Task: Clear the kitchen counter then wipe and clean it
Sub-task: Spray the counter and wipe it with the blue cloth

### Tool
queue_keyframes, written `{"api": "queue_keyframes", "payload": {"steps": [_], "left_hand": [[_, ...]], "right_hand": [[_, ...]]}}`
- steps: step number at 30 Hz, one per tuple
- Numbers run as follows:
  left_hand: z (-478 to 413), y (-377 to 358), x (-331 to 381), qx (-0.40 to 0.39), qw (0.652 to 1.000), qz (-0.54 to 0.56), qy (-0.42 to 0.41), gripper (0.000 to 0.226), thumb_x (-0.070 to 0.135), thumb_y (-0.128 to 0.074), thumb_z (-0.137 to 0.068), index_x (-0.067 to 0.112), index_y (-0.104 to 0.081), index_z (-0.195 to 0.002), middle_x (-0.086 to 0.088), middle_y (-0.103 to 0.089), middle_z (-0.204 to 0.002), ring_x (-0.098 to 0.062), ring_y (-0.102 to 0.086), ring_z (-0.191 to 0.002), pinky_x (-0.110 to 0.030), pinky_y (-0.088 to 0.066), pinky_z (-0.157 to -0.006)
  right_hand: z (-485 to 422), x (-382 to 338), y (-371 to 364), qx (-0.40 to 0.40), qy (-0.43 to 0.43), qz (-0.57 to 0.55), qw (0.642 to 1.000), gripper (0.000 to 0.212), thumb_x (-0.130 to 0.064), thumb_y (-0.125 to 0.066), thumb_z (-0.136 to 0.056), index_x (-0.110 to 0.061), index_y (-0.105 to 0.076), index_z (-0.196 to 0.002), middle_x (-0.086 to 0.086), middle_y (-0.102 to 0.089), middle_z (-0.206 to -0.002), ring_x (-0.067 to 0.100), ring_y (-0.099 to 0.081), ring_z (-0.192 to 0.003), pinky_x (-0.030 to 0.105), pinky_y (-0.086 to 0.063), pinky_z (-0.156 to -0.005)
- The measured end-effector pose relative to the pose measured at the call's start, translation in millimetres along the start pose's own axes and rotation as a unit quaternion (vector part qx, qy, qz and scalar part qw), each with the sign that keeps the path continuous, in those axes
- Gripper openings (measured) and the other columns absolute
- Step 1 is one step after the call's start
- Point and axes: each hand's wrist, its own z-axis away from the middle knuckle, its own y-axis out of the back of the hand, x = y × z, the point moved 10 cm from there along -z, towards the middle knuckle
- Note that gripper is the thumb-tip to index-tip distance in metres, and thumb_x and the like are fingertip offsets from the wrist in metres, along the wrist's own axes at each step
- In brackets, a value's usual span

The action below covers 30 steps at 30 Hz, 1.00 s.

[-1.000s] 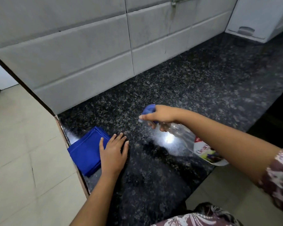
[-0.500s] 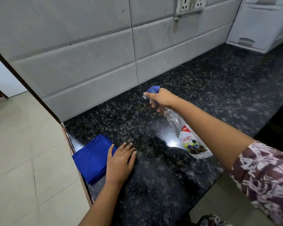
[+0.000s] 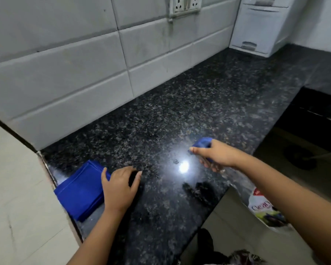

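Granite counter [image 3: 180, 115] glossy; right hand [image 3: 216, 155] grips spray bottle [image 3: 264, 209] above front edge; left hand [image 3: 118, 186] loosely bent, holding nothing, beside blue cloth [image 3: 80, 190] at left end. Risk: overspray pools, leaves streaks

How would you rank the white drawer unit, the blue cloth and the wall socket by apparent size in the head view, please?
1. White drawer unit, largest, though farthest
2. Blue cloth
3. Wall socket, smallest, cropped at the top

Blue folded cloth [image 3: 78, 190] at the counter's left edge, black speckled granite counter [image 3: 199, 104], blue spray head [image 3: 202, 143], pale grey wall tiles [image 3: 65, 77].
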Motion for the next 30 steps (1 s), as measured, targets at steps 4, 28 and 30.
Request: {"api": "queue_keyframes", "payload": {"steps": [4, 28, 30], "left_hand": [[-29.8, -4.6, 40.3, -0.004, 0.999, 0.036, -0.011, 0.048, 0.051, -0.040, -0.091, 0.019, -0.065, -0.116, 0.001, -0.070, -0.109, -0.019, -0.065, -0.101, -0.044, -0.034, -0.105], [-166.7, -120.5, 211.0, -0.208, 0.976, -0.067, 0.003, 0.038, 0.053, -0.039, -0.094, 0.028, -0.059, -0.116, 0.002, -0.053, -0.119, -0.022, -0.054, -0.108, -0.034, -0.045, -0.083], [-166.9, -118.9, 211.4, -0.210, 0.976, -0.066, -0.001, 0.039, 0.053, -0.039, -0.095, 0.028, -0.058, -0.117, 0.001, -0.052, -0.120, -0.022, -0.054, -0.108, -0.034, -0.045, -0.084]], "right_hand": [[23.8, 32.1, 12.5, 0.001, -0.025, -0.028, 0.999, 0.054, -0.047, -0.058, -0.091, 0.008, -0.058, -0.088, 0.009, -0.055, -0.058, 0.021, -0.047, -0.038, 0.021, -0.037, -0.037], [-67.2, -72.9, 249.6, 0.374, 0.284, -0.201, 0.860, 0.030, -0.039, -0.062, -0.090, -0.010, -0.061, -0.091, 0.006, -0.057, -0.073, 0.024, -0.061, -0.055, 0.033, -0.051, -0.056], [-65.3, -66.3, 251.4, 0.402, 0.269, -0.192, 0.854, 0.028, -0.049, -0.066, -0.083, -0.021, -0.058, -0.084, 0.001, -0.060, -0.073, 0.027, -0.064, -0.067, 0.040, -0.053, -0.063]]}}
